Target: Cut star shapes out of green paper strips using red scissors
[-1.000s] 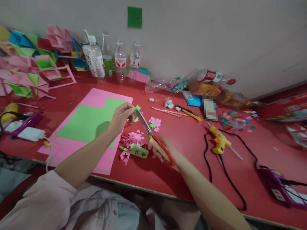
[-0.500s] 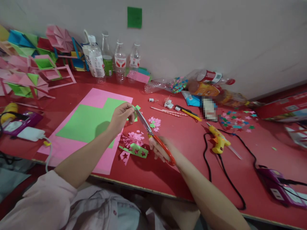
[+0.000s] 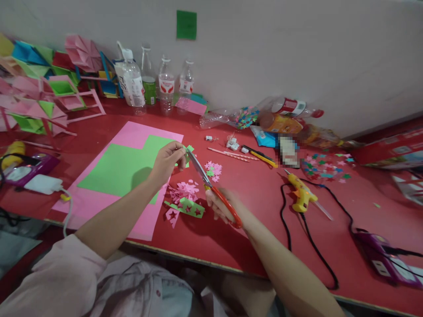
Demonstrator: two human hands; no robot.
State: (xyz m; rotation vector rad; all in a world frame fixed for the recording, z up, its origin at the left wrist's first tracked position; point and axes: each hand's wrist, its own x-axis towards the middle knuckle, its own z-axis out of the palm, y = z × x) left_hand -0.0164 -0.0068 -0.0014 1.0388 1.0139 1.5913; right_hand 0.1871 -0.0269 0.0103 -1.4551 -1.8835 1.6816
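Observation:
My left hand (image 3: 169, 160) is closed in a pinch on a small green paper piece (image 3: 187, 152), above the right edge of the green sheet (image 3: 115, 169). That sheet lies on a larger pink sheet (image 3: 130, 132). In my right hand (image 3: 220, 207) are orange-handled scissors (image 3: 228, 204), their blades pointing up and left to the green piece. Below the blades lie pink paper scraps (image 3: 183, 191) and a green strip (image 3: 194, 208) with star-shaped holes. Small pink stars (image 3: 214, 169), with a little green among them, rest just right of the blades.
A yellow glue gun (image 3: 301, 193) with a black cord lies right, near colourful stars (image 3: 325, 167) and a purple power strip (image 3: 385, 259). Bottles (image 3: 166, 86) line the wall. Folded paper models (image 3: 36, 105) stand left. Cutters (image 3: 261, 156) and striped sticks (image 3: 231, 155) lie behind my hands.

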